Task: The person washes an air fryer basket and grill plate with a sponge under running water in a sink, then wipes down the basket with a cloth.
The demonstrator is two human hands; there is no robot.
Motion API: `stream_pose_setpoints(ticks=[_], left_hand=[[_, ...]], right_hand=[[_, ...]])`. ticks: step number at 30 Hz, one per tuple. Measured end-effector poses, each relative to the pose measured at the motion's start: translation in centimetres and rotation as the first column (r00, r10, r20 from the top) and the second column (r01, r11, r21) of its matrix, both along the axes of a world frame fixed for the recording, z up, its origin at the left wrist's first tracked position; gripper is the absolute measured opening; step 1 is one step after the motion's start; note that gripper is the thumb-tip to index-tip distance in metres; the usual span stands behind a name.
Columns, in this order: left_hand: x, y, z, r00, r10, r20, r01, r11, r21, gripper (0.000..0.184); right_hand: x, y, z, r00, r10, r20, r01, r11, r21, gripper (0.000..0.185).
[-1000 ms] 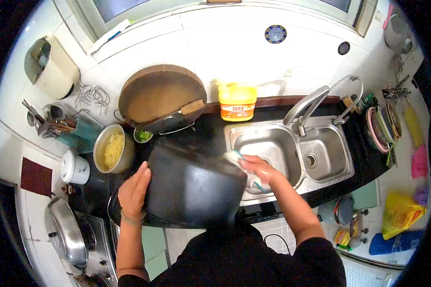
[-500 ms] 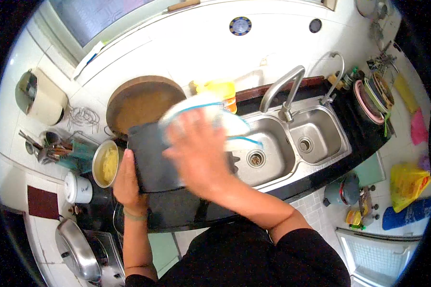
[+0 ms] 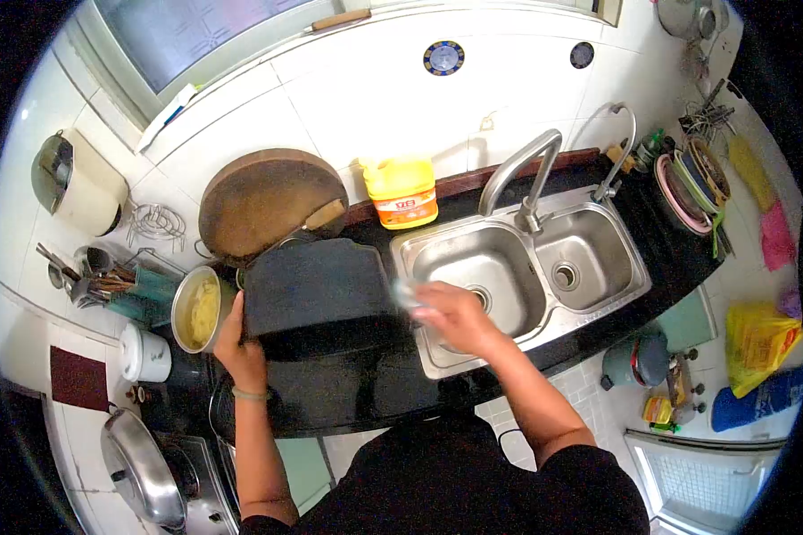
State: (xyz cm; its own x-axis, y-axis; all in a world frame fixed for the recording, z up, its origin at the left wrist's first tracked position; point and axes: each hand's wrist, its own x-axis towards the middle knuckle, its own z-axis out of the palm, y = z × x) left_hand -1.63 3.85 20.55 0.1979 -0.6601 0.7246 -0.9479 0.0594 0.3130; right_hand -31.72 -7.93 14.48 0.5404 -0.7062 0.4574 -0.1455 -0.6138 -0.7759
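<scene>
A dark, boxy object (image 3: 317, 285) is held over the black counter, left of the double sink. Its left side is gripped by my left hand (image 3: 239, 346), with the fingers pointing up along the edge. At its right side, above the sink's near-left edge, my right hand (image 3: 455, 314) is closed on a pale cloth (image 3: 405, 292), which is blurred and mostly hidden. Behind the dark object a round wooden board (image 3: 263, 201) leans on the wall. Just left of my left hand is a pot (image 3: 183, 309) with yellow food in it.
A yellow jug (image 3: 401, 192) stands behind the steel sink (image 3: 542, 332) with its tall faucet (image 3: 528, 183). Plates (image 3: 678, 196) stand in a rack at the right. On the left are a white lidded container (image 3: 145, 355), a utensil holder (image 3: 143, 294) and a steel-lidded pan (image 3: 144, 468) on the stove.
My right hand, spread over the cloth on the dark object half a second ago, has moved right to its edge. The cloth is now bunched. The object has tilted from its earlier, more upright pose.
</scene>
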Motion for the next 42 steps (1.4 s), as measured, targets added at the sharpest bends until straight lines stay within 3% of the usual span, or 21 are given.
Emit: stream_pose_setpoints(ticks=[2, 4, 6, 7, 9, 13, 15, 17, 19, 22, 23, 24, 25, 27, 28, 30, 33, 34, 36, 39, 42], left_hand=[[0.9, 0.4, -0.7, 0.999, 0.021, -0.040, -0.020, 1.000, 0.022, 0.049], [2.2, 1.2, -2.9, 0.996, 0.043, -0.083, -0.040, 0.998, 0.046, 0.049], [3.1, 2.1, -5.5, 0.880, 0.063, -0.471, -0.003, 0.992, 0.127, 0.042], [2.7, 2.7, -6.0, 0.880, 0.063, -0.470, -0.003, 0.992, 0.128, 0.042], [-0.1, 3.3, -5.3, 0.223, 0.511, -0.830, -0.001, 0.852, 0.524, 0.031], [-0.7, 4.9, -9.8, -0.068, 0.452, -0.889, 0.188, 0.881, 0.434, 0.023], [-2.2, 5.0, -10.3, -0.439, 0.400, -0.804, 0.372, 0.896, 0.243, 0.028], [-3.5, 5.6, -10.5, -0.434, 0.369, -0.822, 0.397, 0.897, 0.193, 0.029], [-4.8, 6.3, -10.3, -0.420, 0.315, -0.851, 0.459, 0.883, 0.100, 0.031], [-5.7, 7.2, -10.0, -0.407, 0.288, -0.867, 0.538, 0.842, 0.027, 0.034], [-5.7, 7.1, -9.7, -0.308, 0.283, -0.908, 0.579, 0.814, 0.057, 0.033], [-5.6, 7.0, -9.6, -0.256, 0.283, -0.924, 0.604, 0.794, 0.075, 0.033], [-5.5, 6.9, -9.5, -0.203, 0.280, -0.938, 0.627, 0.773, 0.095, 0.032], [-5.5, 6.6, -9.3, -0.450, 0.401, -0.798, 0.529, 0.840, 0.124, 0.033], [-5.7, 6.3, -9.2, -0.558, 0.422, -0.715, 0.440, 0.880, 0.176, 0.031], [-6.3, 7.1, -9.3, -0.479, 0.383, -0.790, 0.457, 0.877, 0.148, 0.030], [-8.0, 6.5, -8.5, -0.418, 0.281, -0.864, 0.342, 0.930, 0.137, 0.030], [-7.8, 6.3, -8.8, -0.507, 0.325, -0.798, 0.335, 0.928, 0.165, 0.033], [-7.8, 6.4, -9.4, -0.593, 0.360, -0.721, 0.324, 0.926, 0.195, 0.035], [-7.8, 6.9, -10.3, -0.294, 0.174, -0.940, 0.576, 0.817, -0.029, 0.028], [-8.0, 6.3, -12.7, -0.536, 0.105, -0.838, 0.423, 0.892, -0.158, 0.026]], right_hand=[[-2.7, -1.2, -3.3, 0.992, -0.123, 0.011, 0.107, 0.898, 0.427, 0.020], [-5.4, -1.2, -2.6, 0.899, -0.371, 0.234, 0.073, 0.653, 0.754, 0.024], [-6.8, -1.3, -1.6, 0.696, -0.484, 0.531, -0.170, 0.607, 0.776, 0.040], [-7.3, -1.3, -1.4, 0.594, -0.496, 0.634, -0.300, 0.594, 0.746, 0.046], [-7.4, -1.1, -0.7, 0.570, -0.507, 0.646, -0.308, 0.598, 0.740, 0.049], [-5.7, -0.3, -3.3, 0.687, -0.343, 0.641, -0.240, 0.725, 0.645, 0.048], [-3.1, 1.1, -1.2, 0.865, -0.057, 0.499, -0.155, 0.915, 0.373, 0.041], [0.0, 2.4, 1.0, 0.974, 0.122, 0.193, -0.105, 0.990, -0.098, 0.038], [1.6, 1.9, 2.6, 0.999, 0.019, -0.048, -0.033, 0.949, -0.312, 0.039], [4.2, -4.0, 4.2, 0.991, 0.023, 0.130, 0.013, 0.964, -0.266, 0.039], [5.0, -6.4, 4.0, 0.968, 0.203, 0.149, -0.194, 0.978, -0.072, 0.040], [5.5, -8.3, 5.1, 0.961, 0.261, -0.092, -0.240, 0.951, 0.193, 0.039], [6.8, -10.1, 3.8, 0.933, 0.357, 0.044, -0.358, 0.907, 0.224, 0.040], [7.3, -12.3, 5.3, 0.863, 0.446, -0.240, -0.360, 0.874, 0.327, 0.051], [8.0, -12.3, 4.4, 0.881, 0.442, -0.170, -0.383, 0.876, 0.293, 0.049], [8.5, -10.7, 3.9, 0.888, 0.449, -0.101, -0.412, 0.873, 0.261, 0.047], [7.5, -6.0, 4.4, 0.991, -0.009, -0.134, 0.006, 1.000, -0.023, 0.035], [8.0, -4.5, 1.6, 0.988, -0.137, 0.077, 0.151, 0.964, -0.218, 0.037], [6.2, -0.2, 2.9, 0.996, -0.085, -0.025, 0.077, 0.970, -0.229, 0.042], [4.4, 5.5, 3.5, 0.994, -0.105, 0.028, 0.109, 0.968, -0.226, 0.043], [5.2, 8.8, -3.1, 0.995, -0.095, 0.018, 0.096, 0.950, -0.296, 0.034]])
